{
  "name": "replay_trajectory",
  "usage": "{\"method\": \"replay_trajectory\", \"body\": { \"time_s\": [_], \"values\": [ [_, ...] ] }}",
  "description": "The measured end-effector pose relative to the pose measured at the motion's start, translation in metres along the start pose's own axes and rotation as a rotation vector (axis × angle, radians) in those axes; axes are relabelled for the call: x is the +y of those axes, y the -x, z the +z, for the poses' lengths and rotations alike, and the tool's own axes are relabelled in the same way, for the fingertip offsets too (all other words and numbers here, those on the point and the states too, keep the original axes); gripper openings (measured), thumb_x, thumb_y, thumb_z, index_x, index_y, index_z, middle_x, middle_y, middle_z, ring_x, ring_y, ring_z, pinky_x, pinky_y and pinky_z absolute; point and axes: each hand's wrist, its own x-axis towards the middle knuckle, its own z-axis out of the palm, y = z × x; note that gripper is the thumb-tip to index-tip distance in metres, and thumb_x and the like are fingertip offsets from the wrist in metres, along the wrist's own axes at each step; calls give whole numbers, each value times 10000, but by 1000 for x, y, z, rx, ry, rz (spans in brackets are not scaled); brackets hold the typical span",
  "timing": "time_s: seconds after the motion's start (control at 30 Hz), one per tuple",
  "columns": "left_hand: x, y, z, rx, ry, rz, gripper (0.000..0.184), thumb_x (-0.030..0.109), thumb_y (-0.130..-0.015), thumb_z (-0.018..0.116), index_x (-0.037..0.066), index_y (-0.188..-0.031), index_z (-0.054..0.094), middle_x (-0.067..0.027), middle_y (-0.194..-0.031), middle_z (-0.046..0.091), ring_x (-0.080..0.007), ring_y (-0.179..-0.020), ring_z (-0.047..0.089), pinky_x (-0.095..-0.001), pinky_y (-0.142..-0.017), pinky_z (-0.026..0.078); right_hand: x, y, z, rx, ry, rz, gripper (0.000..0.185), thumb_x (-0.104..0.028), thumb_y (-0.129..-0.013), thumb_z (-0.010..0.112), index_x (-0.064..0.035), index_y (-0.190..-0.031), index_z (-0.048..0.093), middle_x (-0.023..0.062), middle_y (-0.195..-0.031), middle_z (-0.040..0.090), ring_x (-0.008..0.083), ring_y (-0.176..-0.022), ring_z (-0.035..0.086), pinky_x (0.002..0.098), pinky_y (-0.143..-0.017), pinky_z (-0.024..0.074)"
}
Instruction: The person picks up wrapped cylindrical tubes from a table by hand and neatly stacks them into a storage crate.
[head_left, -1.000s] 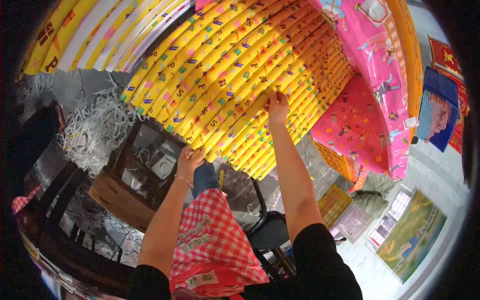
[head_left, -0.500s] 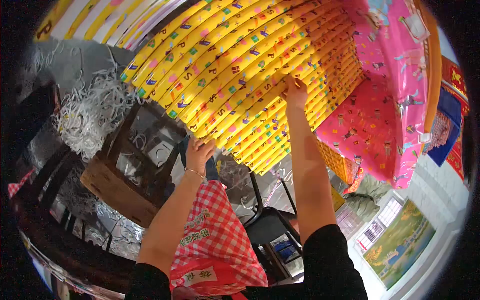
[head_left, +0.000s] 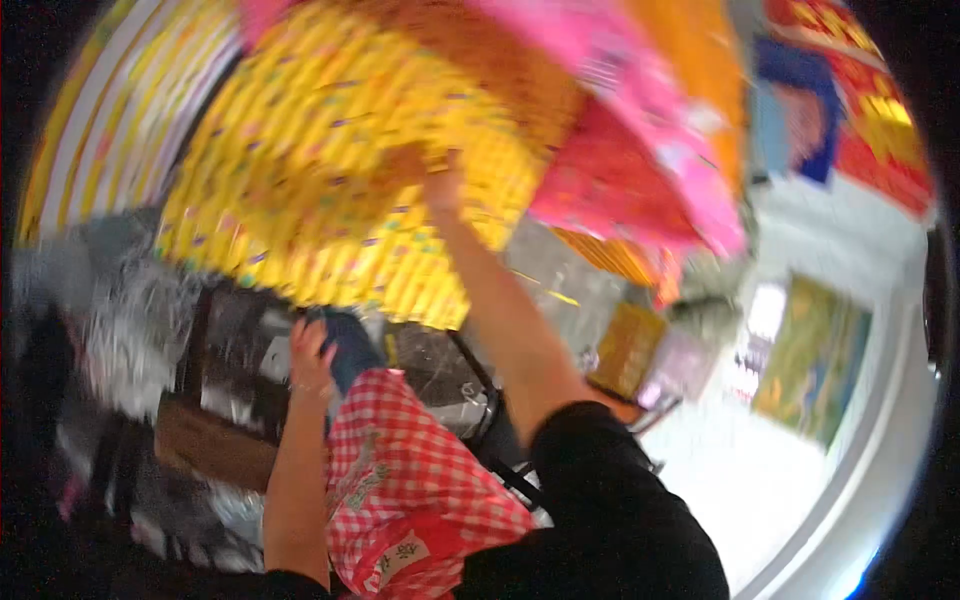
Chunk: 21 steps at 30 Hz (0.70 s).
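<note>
A wide spread of yellow printed sheets (head_left: 300,150), overlapped so that their edges form narrow slanting strips, fills the upper middle; motion blurs it. Over its right part is my right hand (head_left: 443,185), too smeared for me to make out its fingers or whether they grip a sheet. My left hand (head_left: 312,352) is just below the lower left edge of the sheets, its fingers apart and nothing visible in it. The red-and-white checked apron (head_left: 415,450) I wear hangs below the two hands.
Pink printed sheeting (head_left: 640,170) drapes at the right of the yellow sheets. White-and-yellow striped material (head_left: 120,110) lies at upper left, above shredded white strips (head_left: 130,340). A brown wooden piece (head_left: 215,445) stands at lower left. A yellow box (head_left: 627,350) sits farther right.
The view has swung, so the yellow sheets appear farther left. My left hand has come away from their lower edge and spread its fingers. My right hand remains over them, now blurred.
</note>
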Motion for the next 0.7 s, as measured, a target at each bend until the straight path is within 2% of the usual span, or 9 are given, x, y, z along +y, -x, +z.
{"method": "replay_trajectory", "body": {
  "time_s": [0.03, 0.13, 0.2, 0.37, 0.4, 0.43, 0.5, 0.57, 0.7],
  "values": [
    [7, 19, 1, 117, 175, -109, 376, 229, -856, 484, 86, -1198, 424, -53, -1225, 444, -221, -1109, 432, -382, -901, 379, -12, 21, -14, -1, 164, -11, 505, -300, -821, 496, 22, -1195, 391, 246, -1150, 453, 387, -1029, 462, 467, -847, 392],
    [-12, 53, -59, -241, -33, -238, 349, 365, -876, 428, 87, -1063, 526, -54, -1091, 546, -188, -932, 516, -343, -798, 419, -95, 132, -89, -285, 345, 159, 386, -203, -756, 535, 36, -1055, 492, 242, -933, 558, 365, -853, 547, 421, -751, 443],
    [-13, 70, -81, -351, -328, -191, 366, 403, -882, 406, 78, -947, 563, -62, -887, 598, -190, -795, 559, -350, -678, 446, -80, 195, -129, -600, 328, 70, 358, -264, -783, 513, -41, -1063, 524, 214, -967, 558, 354, -877, 553, 419, -766, 438],
    [76, 225, -37, -602, -85, -263, 363, 344, -896, 392, 32, -924, 576, -65, -826, 585, -180, -775, 552, -320, -686, 449, 14, 367, -191, -611, 629, -161, 248, -255, -784, 479, -39, -847, 583, 155, -814, 596, 323, -828, 569, 430, -703, 459],
    [96, 259, -15, -574, -62, -170, 338, 304, -897, 402, 15, -934, 575, -67, -866, 582, -167, -803, 543, -303, -709, 443, 40, 396, -190, -823, 859, -104, 196, -216, -763, 489, -66, -764, 617, 132, -821, 608, 286, -846, 578, 421, -697, 468],
    [119, 300, 9, -583, -222, 45, 328, 301, -898, 412, 18, -966, 564, -70, -859, 569, -168, -806, 528, -315, -734, 420, 74, 435, -195, -597, 789, -195, 168, -176, -742, 489, -97, -701, 631, 103, -863, 619, 266, -875, 581, 415, -715, 472],
    [171, 383, 49, -660, -345, 393, 285, 241, -885, 433, 9, -1000, 551, -92, -880, 555, -184, -830, 516, -329, -792, 385, 43, 444, -231, -751, 819, -123, 171, -165, -740, 487, -98, -734, 644, 90, -866, 619, 259, -922, 557, 407, -747, 462],
    [213, 476, 57, -722, -631, 1053, 259, 205, -879, 423, 8, -993, 546, -122, -950, 552, -229, -862, 521, -360, -790, 394, 51, 418, -231, -677, 737, -144, 176, -174, -737, 492, -86, -734, 644, 102, -842, 619, 271, -887, 563, 410, -727, 462],
    [217, 605, 21, -503, -246, 1935, 229, 219, -876, 411, 43, -911, 552, -93, -862, 582, -235, -864, 519, -391, -732, 409, 13, 321, -171, -658, 611, -333, 192, -191, -732, 501, -61, -732, 643, 127, -795, 618, 296, -816, 573, 416, -688, 462]
  ]
}}
